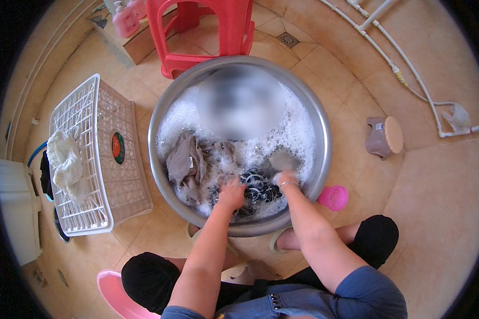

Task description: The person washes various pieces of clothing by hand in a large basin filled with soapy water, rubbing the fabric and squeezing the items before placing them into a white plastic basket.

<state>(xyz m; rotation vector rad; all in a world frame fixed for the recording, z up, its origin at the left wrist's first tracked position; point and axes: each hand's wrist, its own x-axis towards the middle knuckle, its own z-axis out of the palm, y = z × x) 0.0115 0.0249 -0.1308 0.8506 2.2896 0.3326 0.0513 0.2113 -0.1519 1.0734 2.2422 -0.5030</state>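
Observation:
A large round metal basin [323,119] full of foamy water stands on the floor before me. My left hand [232,194] is in the suds at its near side, at the edge of a dark patterned cloth [261,190]; foam and blur hide whether its fingers grip it. My right hand [287,178] is partly under the foam at the right end of that cloth, and its grip is hidden too. A bracelet is on the right wrist. Grey-brown wet fabric [187,161] lies bunched at the basin's left side. The far part of the basin is blurred.
A white plastic basket [103,159] with white cloth [66,161] on it stands left. A red plastic stool [233,36] is beyond the basin. At right are a pink cup [334,198], a small brown stool [379,137] and wall pipes [415,71]. A pink tub [117,295] sits lower left.

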